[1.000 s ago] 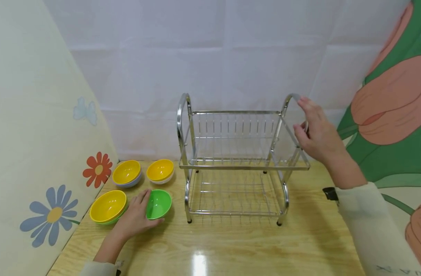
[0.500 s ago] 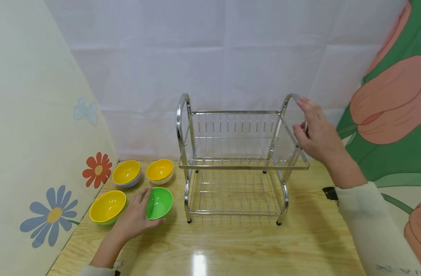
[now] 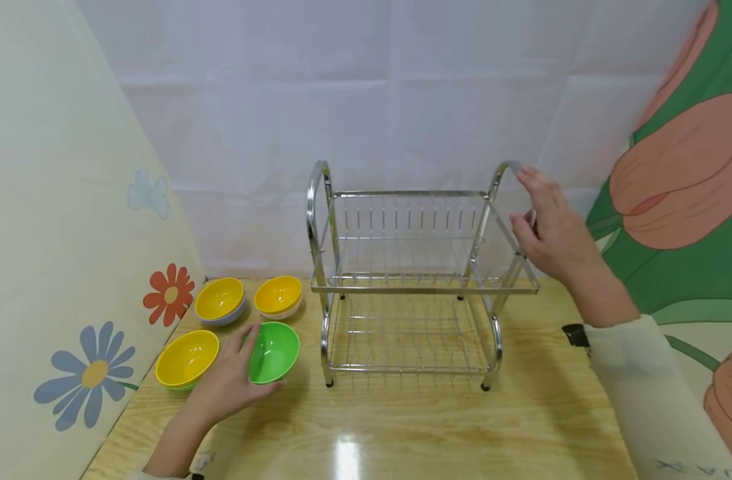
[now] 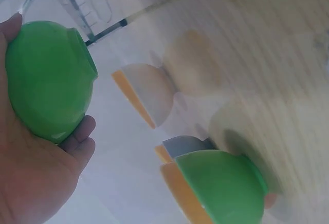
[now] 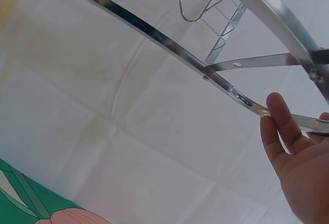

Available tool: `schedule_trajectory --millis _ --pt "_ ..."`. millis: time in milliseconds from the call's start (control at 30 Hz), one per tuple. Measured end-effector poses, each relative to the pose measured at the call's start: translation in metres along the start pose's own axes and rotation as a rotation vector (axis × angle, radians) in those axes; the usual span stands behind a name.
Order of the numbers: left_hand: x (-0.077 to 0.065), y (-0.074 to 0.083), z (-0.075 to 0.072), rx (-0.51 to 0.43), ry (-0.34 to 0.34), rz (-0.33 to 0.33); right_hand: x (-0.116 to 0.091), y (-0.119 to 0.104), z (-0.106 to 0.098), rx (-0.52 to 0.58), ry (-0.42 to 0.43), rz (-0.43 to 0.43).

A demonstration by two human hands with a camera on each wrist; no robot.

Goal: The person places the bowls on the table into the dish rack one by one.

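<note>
My left hand (image 3: 229, 380) grips a small green bowl (image 3: 276, 353) by its side, thumb at the near edge and fingers along the far edge. In the left wrist view the green bowl (image 4: 49, 80) is held clear of the table, its foot ring showing. My right hand (image 3: 555, 230) holds the right upright of a two-tier chrome dish rack (image 3: 426, 291) near the top of its curve. In the right wrist view, fingertips (image 5: 277, 103) of that hand lie against the metal frame (image 5: 169, 49). Both rack tiers hold nothing.
Left of the rack, a yellow bowl on a green one (image 3: 188, 358), a yellow on a blue one (image 3: 220, 300) and a yellow on a white one (image 3: 279, 297) stand on the wooden table (image 3: 402, 433). A white cloth (image 3: 366, 100) hangs behind.
The green bowl has come up slightly in my left hand, which has shifted a little up and left. My right hand and the rack stay where they were.
</note>
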State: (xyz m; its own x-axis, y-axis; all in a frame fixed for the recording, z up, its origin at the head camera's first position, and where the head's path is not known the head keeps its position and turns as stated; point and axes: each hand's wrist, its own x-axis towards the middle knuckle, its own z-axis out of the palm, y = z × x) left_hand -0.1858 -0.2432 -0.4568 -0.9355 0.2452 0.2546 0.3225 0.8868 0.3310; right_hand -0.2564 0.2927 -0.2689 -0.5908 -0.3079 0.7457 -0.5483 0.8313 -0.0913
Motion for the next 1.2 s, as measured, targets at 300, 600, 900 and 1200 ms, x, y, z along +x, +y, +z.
schedule_trajectory --millis 300,600,900,1200 --pt "0.001 0.014 -0.015 0.013 0.02 0.041 -0.001 0.001 -0.002 0.017 0.02 0.002" --pt "-0.004 0.033 -0.025 -0.011 0.028 0.074 0.001 0.001 -0.002 0.038 0.002 0.012" --pt "-0.009 0.054 -0.023 -0.057 0.031 0.118 0.001 -0.002 -0.002 0.021 -0.048 0.051" --pt "-0.005 0.07 -0.017 -0.068 0.024 0.163 -0.001 -0.002 -0.003 0.019 -0.048 0.044"
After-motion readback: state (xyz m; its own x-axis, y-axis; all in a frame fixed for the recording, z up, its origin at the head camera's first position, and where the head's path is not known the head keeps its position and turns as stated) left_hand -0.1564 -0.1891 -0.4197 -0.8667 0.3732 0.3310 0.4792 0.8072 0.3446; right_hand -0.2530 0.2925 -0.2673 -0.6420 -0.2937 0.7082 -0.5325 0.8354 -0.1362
